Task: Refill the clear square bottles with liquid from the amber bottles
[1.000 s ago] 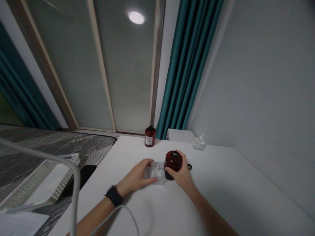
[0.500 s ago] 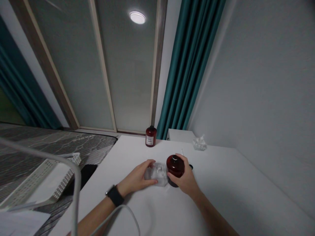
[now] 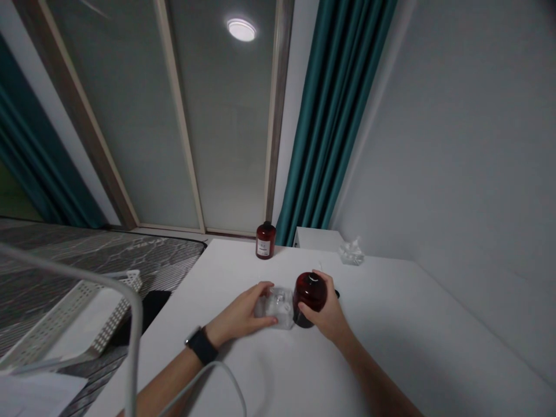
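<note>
My right hand (image 3: 329, 313) is wrapped around a dark red bottle (image 3: 308, 291) standing on the white table (image 3: 391, 324), a little tilted. Just left of it lies a small clear plastic container (image 3: 278, 307). My left hand (image 3: 243, 315), with a black watch on the wrist, holds that container by its left side with curled fingers. A small dark object peeks out behind the right hand, too hidden to name.
A second dark red bottle with a white label (image 3: 264, 240) stands at the table's far edge. A crumpled clear wrapper (image 3: 351, 253) lies at the back right. A white perforated tray (image 3: 82, 315) sits to the left, beside a white cable (image 3: 130, 324). Teal curtain (image 3: 330, 127) hangs behind.
The right hand has shifted the dark red bottle slightly and tilted it towards the container. The left hand stays on the clear container.
</note>
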Available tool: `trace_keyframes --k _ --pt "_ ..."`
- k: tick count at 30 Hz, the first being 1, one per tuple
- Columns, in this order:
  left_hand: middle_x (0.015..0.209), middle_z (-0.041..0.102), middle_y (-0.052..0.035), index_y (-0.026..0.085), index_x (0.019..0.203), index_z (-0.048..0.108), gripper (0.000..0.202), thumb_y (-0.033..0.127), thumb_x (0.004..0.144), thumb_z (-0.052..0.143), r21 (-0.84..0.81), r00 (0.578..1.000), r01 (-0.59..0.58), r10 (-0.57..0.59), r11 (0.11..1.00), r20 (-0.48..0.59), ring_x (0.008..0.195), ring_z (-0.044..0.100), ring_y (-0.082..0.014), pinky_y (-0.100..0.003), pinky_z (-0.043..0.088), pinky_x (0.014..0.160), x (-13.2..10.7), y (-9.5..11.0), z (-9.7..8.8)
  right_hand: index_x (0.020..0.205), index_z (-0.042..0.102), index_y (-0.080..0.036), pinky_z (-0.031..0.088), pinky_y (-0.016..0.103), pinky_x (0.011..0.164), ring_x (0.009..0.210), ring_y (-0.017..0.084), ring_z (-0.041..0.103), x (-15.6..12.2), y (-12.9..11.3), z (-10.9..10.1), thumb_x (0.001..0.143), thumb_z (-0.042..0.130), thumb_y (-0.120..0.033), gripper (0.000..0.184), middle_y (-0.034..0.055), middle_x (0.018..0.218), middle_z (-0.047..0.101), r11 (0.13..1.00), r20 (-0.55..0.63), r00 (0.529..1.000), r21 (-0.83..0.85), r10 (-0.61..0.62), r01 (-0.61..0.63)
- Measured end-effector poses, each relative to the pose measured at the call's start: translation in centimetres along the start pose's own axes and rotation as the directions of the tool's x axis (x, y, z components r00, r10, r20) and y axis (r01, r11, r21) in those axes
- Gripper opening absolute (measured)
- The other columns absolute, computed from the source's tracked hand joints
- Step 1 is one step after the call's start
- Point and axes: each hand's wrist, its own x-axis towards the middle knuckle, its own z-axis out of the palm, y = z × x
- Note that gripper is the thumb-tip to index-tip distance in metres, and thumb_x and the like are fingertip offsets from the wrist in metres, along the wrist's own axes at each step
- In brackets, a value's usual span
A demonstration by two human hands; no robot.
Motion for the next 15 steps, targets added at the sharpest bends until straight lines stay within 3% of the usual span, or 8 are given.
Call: trace_keyframes --k 8,15 --pt "0.129 0.061 -0.0132 0.021 0.135 0.041 0.065 0.037 0.082 0.075 0.004 1.0 0.002 -0.002 1.0 0.018 0.117 0.06 -0.0302 -0.045 0.047 0.101 -0.1 -0.4 0.1 0.146 0.031 -0.025 0.046 0.045 0.109 0.12 0.026 0.057 -0.8 -0.5 0.4 0.073 0.071 -0.025 0.084 0.0106 0.137 0.05 0.999 -0.041 0.999 0.046 -0.025 0.027" --pt "0.131 0.058 -0.0154 0.019 0.137 0.038 0.073 0.041 0.079 0.077 -0.01 0.999 -0.014 0.014 1.0 0.045 0.118 0.058 -0.0313 -0.046 0.046 0.102 -0.2 -0.5 0.3 0.137 0.041 -0.023 0.049 0.046 0.105 0.119 0.028 0.059 -0.9 -0.3 1.0 0.072 0.074 -0.027 0.073 0.0118 0.134 0.054 1.0 -0.08 0.997 0.001 -0.007 0.007"
